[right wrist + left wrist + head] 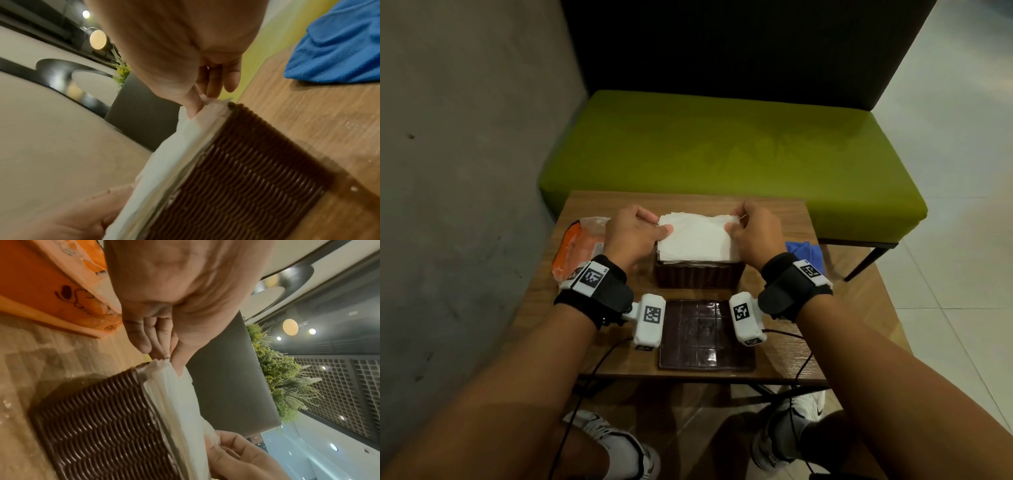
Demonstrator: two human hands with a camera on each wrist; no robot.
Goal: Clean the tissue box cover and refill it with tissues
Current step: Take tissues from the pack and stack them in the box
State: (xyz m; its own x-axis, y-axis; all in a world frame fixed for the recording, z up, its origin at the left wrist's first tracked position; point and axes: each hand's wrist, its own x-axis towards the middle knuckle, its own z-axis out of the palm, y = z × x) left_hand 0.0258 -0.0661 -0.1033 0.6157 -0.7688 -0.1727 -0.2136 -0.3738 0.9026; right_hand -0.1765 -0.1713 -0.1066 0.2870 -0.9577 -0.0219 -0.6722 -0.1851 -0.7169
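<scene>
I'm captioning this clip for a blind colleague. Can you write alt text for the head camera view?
Both hands, left hand and right hand, pinch a stack of white tissues over a dark woven tissue box on a wooden table. Its lid lies nearer, an orange tissue pack left, a blue cloth right.

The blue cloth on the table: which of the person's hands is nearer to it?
Right. The right hand pinches the tissues beside the blue cloth; the left hand is across the box.
</scene>
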